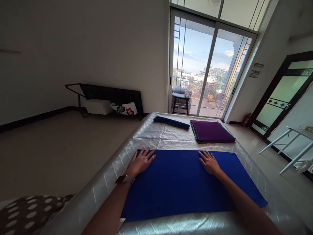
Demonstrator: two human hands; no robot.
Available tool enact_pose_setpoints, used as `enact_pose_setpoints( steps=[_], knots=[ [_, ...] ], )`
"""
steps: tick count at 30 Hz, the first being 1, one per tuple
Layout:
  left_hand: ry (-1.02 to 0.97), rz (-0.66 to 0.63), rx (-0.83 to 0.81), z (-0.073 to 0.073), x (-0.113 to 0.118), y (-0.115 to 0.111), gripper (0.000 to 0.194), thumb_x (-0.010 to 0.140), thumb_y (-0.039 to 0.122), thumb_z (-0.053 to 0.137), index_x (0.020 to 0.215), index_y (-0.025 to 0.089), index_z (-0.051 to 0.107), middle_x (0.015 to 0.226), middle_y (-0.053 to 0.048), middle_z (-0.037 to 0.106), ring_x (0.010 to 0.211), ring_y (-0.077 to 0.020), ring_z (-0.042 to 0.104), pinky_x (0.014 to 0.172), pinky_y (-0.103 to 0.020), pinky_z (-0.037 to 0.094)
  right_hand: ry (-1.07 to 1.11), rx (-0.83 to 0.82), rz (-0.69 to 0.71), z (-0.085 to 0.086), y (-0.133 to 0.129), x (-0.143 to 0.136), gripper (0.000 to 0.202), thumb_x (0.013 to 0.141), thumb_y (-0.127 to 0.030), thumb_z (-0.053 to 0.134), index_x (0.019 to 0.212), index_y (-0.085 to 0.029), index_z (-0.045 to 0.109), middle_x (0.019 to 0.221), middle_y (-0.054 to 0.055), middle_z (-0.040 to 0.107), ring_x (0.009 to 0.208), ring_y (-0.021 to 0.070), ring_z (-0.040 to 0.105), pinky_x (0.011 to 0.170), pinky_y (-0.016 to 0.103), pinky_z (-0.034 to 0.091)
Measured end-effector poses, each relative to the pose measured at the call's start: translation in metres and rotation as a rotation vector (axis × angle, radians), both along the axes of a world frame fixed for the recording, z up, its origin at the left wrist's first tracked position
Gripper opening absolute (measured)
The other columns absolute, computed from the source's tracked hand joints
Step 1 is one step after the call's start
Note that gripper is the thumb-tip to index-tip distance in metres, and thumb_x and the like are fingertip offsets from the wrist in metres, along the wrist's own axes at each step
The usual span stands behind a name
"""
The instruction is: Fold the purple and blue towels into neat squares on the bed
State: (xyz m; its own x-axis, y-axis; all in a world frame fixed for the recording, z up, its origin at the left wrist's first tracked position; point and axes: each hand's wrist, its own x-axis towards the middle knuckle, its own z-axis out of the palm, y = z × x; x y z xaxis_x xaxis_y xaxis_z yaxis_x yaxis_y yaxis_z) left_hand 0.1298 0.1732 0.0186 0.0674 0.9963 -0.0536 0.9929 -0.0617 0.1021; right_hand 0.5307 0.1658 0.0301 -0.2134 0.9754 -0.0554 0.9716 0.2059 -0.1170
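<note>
A blue cloth (178,186) lies spread flat on the silvery quilted mattress (146,130). My left hand (141,160) rests on its far left corner, fingers spread. Near the cloth's far edge, right of the middle, my right hand (209,162) lies flat with its fingers apart. Neither hand grips anything. Beyond the cloth are a rolled or folded dark blue cloth (171,122) and, to its right, a stack of folded cloths with a purple one (212,131) on top.
A dark bench-like frame (111,94) stands by the back wall with a white box (98,106) and a printed bag (124,109). At right is a pale table (299,131). Brown dotted fabric (31,213) lies at lower left.
</note>
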Motion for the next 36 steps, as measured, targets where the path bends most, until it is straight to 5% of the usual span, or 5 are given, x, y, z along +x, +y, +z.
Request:
enact_pose_setpoints(
  steps=[7,21,27,31,36],
  knots=[
    [-0.034,0.042,0.022,-0.005,-0.003,0.003,0.057,0.100,0.058,0.025,0.154,0.040,0.025,0.165,-0.002,0.027,0.152,-0.0324,0.019,0.120,-0.060,0.015,-0.126,0.010,-0.336,-0.006,0.003,0.128,0.060,0.103,-0.046,0.020,0.159,-0.026,0.022,0.165,0.006,0.024,0.152,0.0244,0.020,0.122,0.050,0.019],
    [-0.028,0.087,0.071,-0.020,-0.017,0.013,0.061,0.099,0.055,0.029,0.155,0.030,0.033,0.163,-0.009,0.030,0.150,-0.0333,0.026,0.120,-0.052,0.022,-0.078,-0.066,-0.497,0.001,0.003,0.131,0.062,0.100,-0.060,0.019,0.158,-0.038,0.018,0.167,0.001,0.018,0.152,0.0327,0.019,0.119,0.058,0.022],
    [-0.153,0.133,0.233,-0.035,-0.025,0.023,0.055,0.100,0.044,0.029,0.143,0.020,0.053,0.153,-0.013,0.048,0.145,-0.0307,0.038,0.117,-0.047,0.032,-0.220,0.150,-0.482,0.011,-0.002,0.098,0.056,0.099,-0.034,0.030,0.154,-0.027,0.038,0.163,0.008,0.031,0.149,0.0354,0.028,0.118,0.061,0.021],
    [-0.206,0.167,0.326,-0.037,-0.033,0.028,0.052,0.099,0.035,0.027,0.132,0.013,0.061,0.140,-0.016,0.059,0.133,-0.0276,0.051,0.111,-0.040,0.041,-0.209,0.362,-0.184,0.014,-0.004,0.037,0.054,0.093,-0.017,0.038,0.145,-0.021,0.053,0.158,0.009,0.041,0.148,0.0303,0.031,0.120,0.052,0.022],
    [-0.194,0.181,0.373,-0.028,-0.042,0.025,0.050,0.097,0.028,0.028,0.124,0.011,0.066,0.128,-0.016,0.065,0.122,-0.0272,0.059,0.107,-0.039,0.044,0.051,0.260,0.236,0.007,-0.004,-0.050,0.049,0.101,-0.032,0.039,0.148,-0.029,0.047,0.157,0.004,0.043,0.146,0.0231,0.036,0.118,0.042,0.031]
  ],
)
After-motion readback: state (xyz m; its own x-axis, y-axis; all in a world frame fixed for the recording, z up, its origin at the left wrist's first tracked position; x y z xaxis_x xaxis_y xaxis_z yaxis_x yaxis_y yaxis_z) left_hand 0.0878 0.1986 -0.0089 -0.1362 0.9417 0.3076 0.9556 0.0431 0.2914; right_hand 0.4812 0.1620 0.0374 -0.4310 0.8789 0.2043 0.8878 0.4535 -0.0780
